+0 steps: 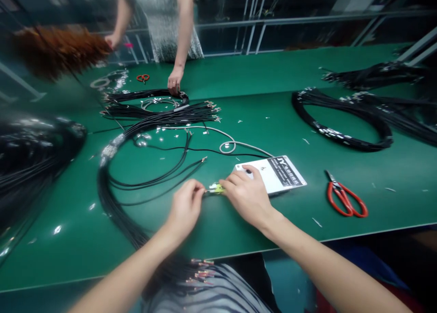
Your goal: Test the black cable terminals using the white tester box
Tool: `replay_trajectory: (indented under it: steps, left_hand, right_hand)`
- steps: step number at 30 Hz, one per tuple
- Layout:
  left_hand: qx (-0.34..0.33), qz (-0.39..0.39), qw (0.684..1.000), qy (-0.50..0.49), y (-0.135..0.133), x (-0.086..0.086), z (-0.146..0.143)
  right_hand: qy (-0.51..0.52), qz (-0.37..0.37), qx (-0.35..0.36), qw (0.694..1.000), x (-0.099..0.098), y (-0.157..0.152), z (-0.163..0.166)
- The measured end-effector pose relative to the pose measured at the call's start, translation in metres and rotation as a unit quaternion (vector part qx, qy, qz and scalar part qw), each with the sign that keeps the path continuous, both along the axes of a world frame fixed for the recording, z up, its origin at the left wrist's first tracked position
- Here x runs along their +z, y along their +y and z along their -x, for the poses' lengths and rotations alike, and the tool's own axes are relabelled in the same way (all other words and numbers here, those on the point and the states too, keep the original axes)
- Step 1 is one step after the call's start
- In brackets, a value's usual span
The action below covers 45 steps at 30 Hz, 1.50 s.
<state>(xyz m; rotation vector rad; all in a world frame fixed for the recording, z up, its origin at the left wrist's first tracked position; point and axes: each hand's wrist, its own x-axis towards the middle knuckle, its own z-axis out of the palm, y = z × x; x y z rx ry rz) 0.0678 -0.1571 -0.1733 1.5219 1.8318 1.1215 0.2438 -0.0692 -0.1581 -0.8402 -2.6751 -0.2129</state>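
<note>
The slim dark wire end point(208, 191) lay just right of the left hand point(186, 203), its long axis running roughly sideways across the tabletop point(218, 233) towards a small yellow-green piece point(219, 188) with a pale, shiny tip. The left grip was pinched on that wire, thumb against fingers; the joint between wire and piece was too small to read. The right hand point(248, 194) was nearer to the yellow-green piece, its fingertips at the right end, though whether that grip clasped it or only touched it could not be told. Behind the right hand sat a flat white box with a black printed label point(287, 173), set askew at the front of the green, smooth surface. Room remained between the box and the red-handled metal scissors point(339, 191), well off to the right. Left of the 2 hands curved a thick bundle of black cables point(105, 172); copper-tipped wires point(203, 274) hung below the near edge. Across the tabletop, a co-worker's hand point(175, 80) touched another dark coil point(184, 97).
</note>
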Motion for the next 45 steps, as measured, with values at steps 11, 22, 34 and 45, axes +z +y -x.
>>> replay_trajectory:
  steps: [11,22,34,45]
  left_hand:
    - [-0.008,-0.008,0.999,0.046,0.01,-0.004,-0.005]
    - [-0.008,0.009,0.999,0.035,0.011,-0.008,-0.005]
    - [-0.007,0.011,1.0,-0.002,0.012,-0.009,-0.003]
    - [0.018,0.017,1.0,-0.005,0.001,-0.008,0.015]
  right_hand:
    - [0.004,-0.004,-0.01,1.0,0.0,0.002,0.003]
    - [0.001,0.03,-0.023,0.999,0.006,-0.005,0.006]
    - [0.246,0.052,-0.117,0.961,-0.01,-0.05,-0.076]
    - [0.253,-0.027,-0.128,0.959,-0.025,-0.045,-0.07]
